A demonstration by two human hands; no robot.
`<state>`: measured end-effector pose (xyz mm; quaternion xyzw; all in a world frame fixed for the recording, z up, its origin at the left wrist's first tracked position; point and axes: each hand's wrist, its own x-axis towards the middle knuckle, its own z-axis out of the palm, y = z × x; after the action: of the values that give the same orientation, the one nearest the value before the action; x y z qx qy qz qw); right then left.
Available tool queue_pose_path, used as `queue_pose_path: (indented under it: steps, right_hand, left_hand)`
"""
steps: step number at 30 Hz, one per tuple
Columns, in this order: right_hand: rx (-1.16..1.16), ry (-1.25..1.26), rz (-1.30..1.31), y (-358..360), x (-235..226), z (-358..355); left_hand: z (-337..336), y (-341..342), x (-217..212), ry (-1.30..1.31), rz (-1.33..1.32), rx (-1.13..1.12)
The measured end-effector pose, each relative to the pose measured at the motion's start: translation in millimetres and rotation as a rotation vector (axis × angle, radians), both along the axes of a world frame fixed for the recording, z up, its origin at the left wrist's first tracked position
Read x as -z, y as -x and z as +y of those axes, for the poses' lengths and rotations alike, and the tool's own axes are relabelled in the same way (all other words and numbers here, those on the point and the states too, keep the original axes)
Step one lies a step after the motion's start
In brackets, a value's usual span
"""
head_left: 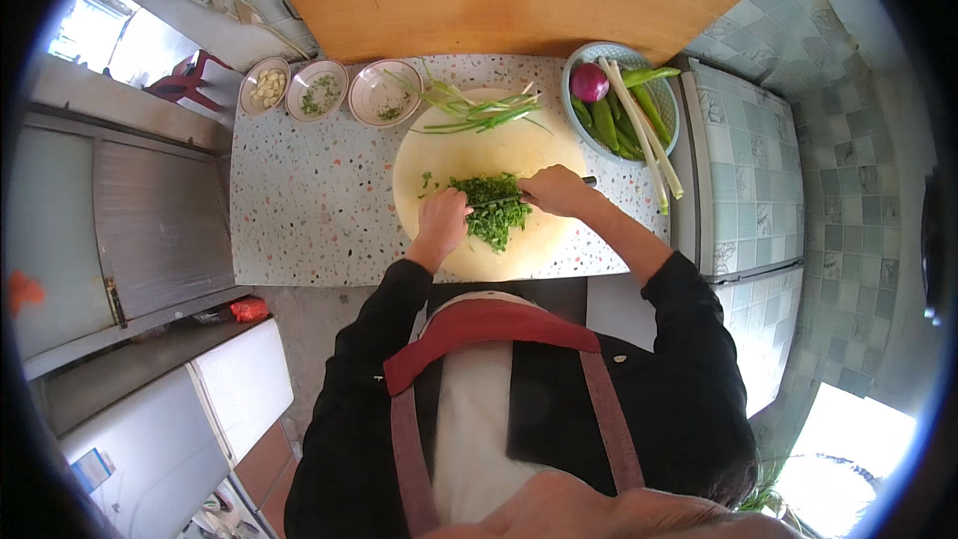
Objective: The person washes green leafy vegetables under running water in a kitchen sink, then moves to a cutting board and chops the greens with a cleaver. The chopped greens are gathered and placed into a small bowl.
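Note:
A round pale cutting board lies on the speckled counter with a heap of chopped green herbs in its middle. My right hand is closed round a knife; the dark handle end sticks out past it. The narrow blade crosses the heap from right to left, partly hidden among the greens. At the blade's left end, the fingers of my left hand are curled and pressed together against it. Whole green onions lie across the board's far edge.
Three small bowls stand at the back left: one with garlic cloves, two with chopped bits. A blue-grey basket at the back right holds a red onion, green peppers and long leek stalks. A tiled wall borders the right.

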<state>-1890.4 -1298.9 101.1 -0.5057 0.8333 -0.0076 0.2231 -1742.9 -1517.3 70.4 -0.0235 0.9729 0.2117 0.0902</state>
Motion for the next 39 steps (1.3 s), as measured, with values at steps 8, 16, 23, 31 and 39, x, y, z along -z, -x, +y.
queue_pose_path:
  steps: [8, 16, 23, 31, 39]
  right_hand:
    - [0.062, 0.032, 0.023, 29, 21, -6]
    - [0.062, -0.042, 0.019, -45, -19, 6]
    - [0.121, -0.019, -0.042, -52, 23, 23]
    - [0.137, 0.003, -0.053, -82, 27, 36]
    - [0.146, -0.001, -0.099, -94, 24, 37]
  left_hand:
    - [1, 32, 18, 0.096, 0.224, -0.029]
    - [1, -36, -1, -0.075, 0.201, 0.020]
    - [15, -39, 17, -0.008, 0.289, 0.076]
    - [25, -60, 22, -0.026, 0.262, 0.082]
    - [33, -75, 22, -0.031, 0.257, 0.076]
